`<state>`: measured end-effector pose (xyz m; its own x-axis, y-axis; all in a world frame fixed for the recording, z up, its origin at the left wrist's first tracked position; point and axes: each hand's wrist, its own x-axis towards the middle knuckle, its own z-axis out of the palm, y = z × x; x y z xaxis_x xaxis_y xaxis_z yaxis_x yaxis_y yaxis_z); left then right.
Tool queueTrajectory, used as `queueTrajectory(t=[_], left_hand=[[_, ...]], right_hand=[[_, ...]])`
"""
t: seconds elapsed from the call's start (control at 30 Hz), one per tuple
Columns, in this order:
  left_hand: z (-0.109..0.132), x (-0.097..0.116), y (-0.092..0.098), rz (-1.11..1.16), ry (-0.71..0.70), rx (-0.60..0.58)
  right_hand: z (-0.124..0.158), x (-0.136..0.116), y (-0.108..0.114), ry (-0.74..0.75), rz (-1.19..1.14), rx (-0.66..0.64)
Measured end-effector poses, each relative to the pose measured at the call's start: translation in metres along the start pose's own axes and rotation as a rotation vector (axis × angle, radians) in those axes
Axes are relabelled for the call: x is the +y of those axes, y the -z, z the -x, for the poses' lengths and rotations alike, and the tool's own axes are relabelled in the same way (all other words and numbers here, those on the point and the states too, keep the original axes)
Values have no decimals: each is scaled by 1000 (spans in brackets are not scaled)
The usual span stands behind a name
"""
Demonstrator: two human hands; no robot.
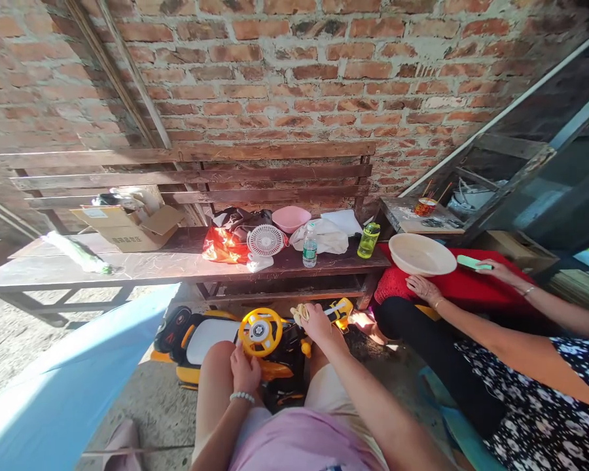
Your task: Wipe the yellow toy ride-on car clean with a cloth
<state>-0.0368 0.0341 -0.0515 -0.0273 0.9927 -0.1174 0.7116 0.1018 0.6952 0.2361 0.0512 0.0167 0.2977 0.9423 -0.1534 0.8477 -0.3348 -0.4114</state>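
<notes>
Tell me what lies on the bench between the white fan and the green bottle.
In the head view, a clear bottle stands there, with crumpled white cloth, a white sheet and a pink bowl farther back.

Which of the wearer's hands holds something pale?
The right hand, holding a crumpled pale item; the left hand, by the yellow steering wheel, shows nothing held.

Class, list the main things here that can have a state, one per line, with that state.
Right hand: closed on a pale crumpled piece
Left hand: at the steering wheel, grip unclear
Cardboard box: open
Clear bottle: upright
Green bottle: upright
Fan: upright, running or not unclear
Pale basin: right way up
</notes>
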Motion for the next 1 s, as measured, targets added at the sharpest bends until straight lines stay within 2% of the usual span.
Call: queueTrajectory(t=[0.07,0.1,0.17,0.27,0.33,0.43,0.53,0.7,0.77,0.87,1.0], left_hand=[[-2,2,3,-215,-131,54],[-4,4,4,-309,-164,35],[-8,10,4,-488,-161,-76],[-11,17,3,-685,-130,-233],[-10,17,2,-756,-162,-260],[-9,16,2,-814,-227,-243],[-14,18,2,-828,-251,-227],[-28,29,-7,-783,-310,-281],[-29,34,-13,-766,-308,-293],[-26,40,-18,-784,-270,-326],[-23,45,-19,-818,-239,-360]], right_hand=[[0,7,-1,59,53,12],[0,11,-1,90,86,14],[-3,25,5,132,140,20],[-13,56,24,56,192,26],[-22,79,41,-34,221,17],[-38,101,60,-63,241,-7],[-51,92,61,-22,237,-72],[-61,37,39,170,185,-235],[-64,24,34,223,168,-295],[-70,29,38,239,175,-345],[-82,68,60,181,236,-309]])
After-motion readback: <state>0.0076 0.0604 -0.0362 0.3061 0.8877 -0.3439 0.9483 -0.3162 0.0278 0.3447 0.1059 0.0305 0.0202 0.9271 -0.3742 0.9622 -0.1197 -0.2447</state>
